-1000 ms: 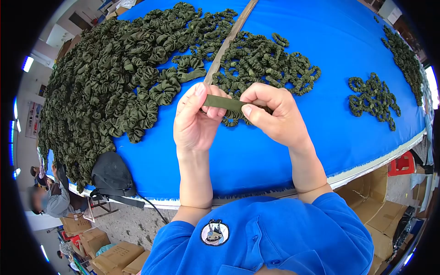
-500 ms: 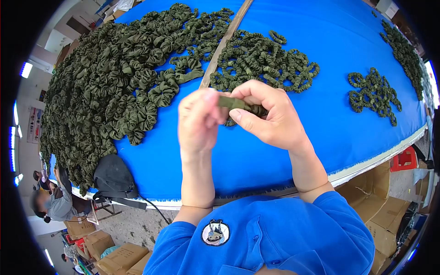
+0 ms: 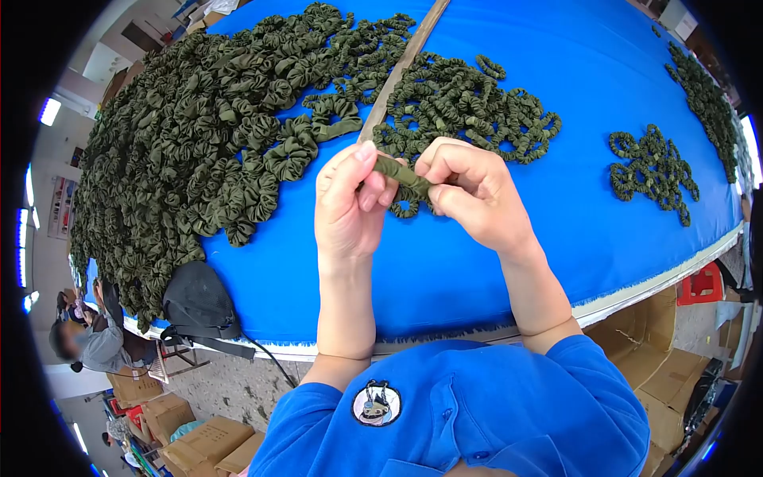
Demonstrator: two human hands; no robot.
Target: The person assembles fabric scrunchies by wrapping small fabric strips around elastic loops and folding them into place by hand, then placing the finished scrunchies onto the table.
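Observation:
Between my two hands a dark green fabric scrunchie is stretched in the air over the blue cloth. My left hand pinches its left end between thumb and fingers. The other end is gripped by my right hand, fingers curled and thumb pressed against it; part of the scrunchie is hidden there. Just beyond my hands lies a pile of small, tightly gathered scrunchies. A much larger heap of fuller green scrunchies covers the table's left side.
A wooden strip separates the two piles. To the right are a small scrunchie cluster and a long row. A black bag sits at the near left edge. Cardboard boxes and a seated person are beyond it.
My left fingers have gone from blurred motion to a clear pinch on the scrunchie. My right hand has curled more tightly, and the piece now slants down to the right.

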